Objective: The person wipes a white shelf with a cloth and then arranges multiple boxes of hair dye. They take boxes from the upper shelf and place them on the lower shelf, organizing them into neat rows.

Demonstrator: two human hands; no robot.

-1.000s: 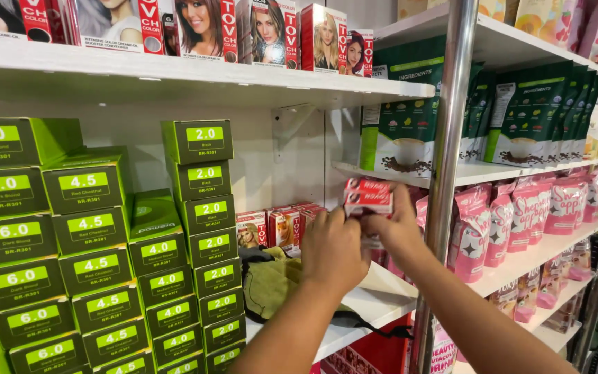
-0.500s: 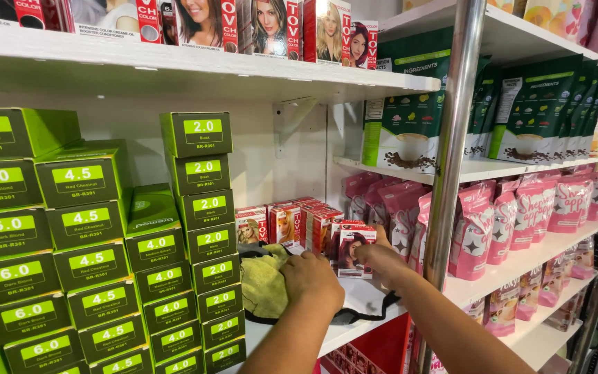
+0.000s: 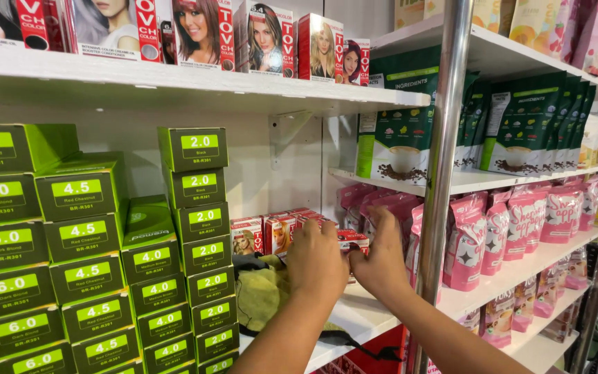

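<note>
While both your hands clasp the small red box (image 3: pixel 351 239) | left grip (image 3: pixel 316 257), right grip (image 3: pixel 382 260) | push it flush beside the red row (image 3: pixel 271 228).

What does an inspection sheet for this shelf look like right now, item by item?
Surface: white shelf, partly bare at the front.
Job's things: small red box held between both hands, by a row of red boxes.
Clutter: yellow-green cloth on the shelf.
Grippers: left hand and right hand both on the small red box.
Cables: nothing seen.
Surroundings: stacked green boxes, pink pouches, metal post.
</note>
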